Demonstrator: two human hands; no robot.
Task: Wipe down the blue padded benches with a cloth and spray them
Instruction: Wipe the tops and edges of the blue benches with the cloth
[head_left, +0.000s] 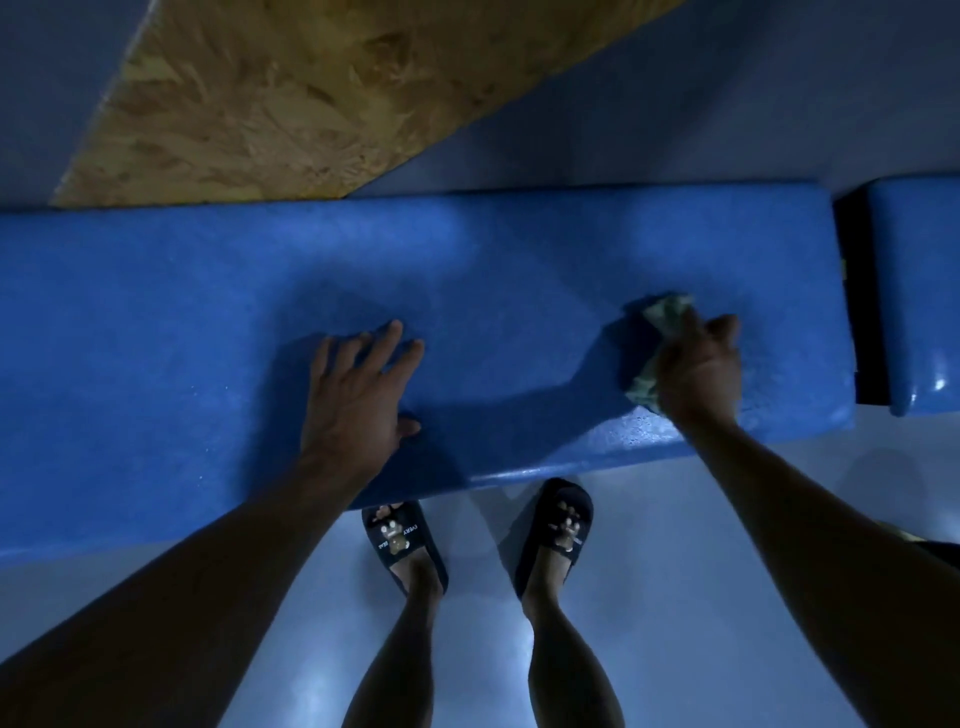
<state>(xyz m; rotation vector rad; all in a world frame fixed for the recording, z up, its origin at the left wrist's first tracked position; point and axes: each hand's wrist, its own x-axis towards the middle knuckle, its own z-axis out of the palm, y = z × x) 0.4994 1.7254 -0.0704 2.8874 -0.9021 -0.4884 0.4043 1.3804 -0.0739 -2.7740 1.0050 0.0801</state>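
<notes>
a gym or padded training room

blue padded benches (467, 270) end to end – smooth pale floor (483, 597), chipboard panel (260, 104) behind.

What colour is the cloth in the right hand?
Pale green, bunched under the right hand; the cloth shows best in the head view, though the light is dim.

Dim bluish light, glare on the floor (467, 597), soft arm shadows, wide-angle bending at edges

Under your hands the long blue padded vinyl bench (519, 270) looks finely pebbled and faintly glossy, the crumpled green cloth (665, 317) soft, the tan chipboard panel (260, 104) rough and matt, the grey floor (483, 597) smooth and shiny.
</notes>
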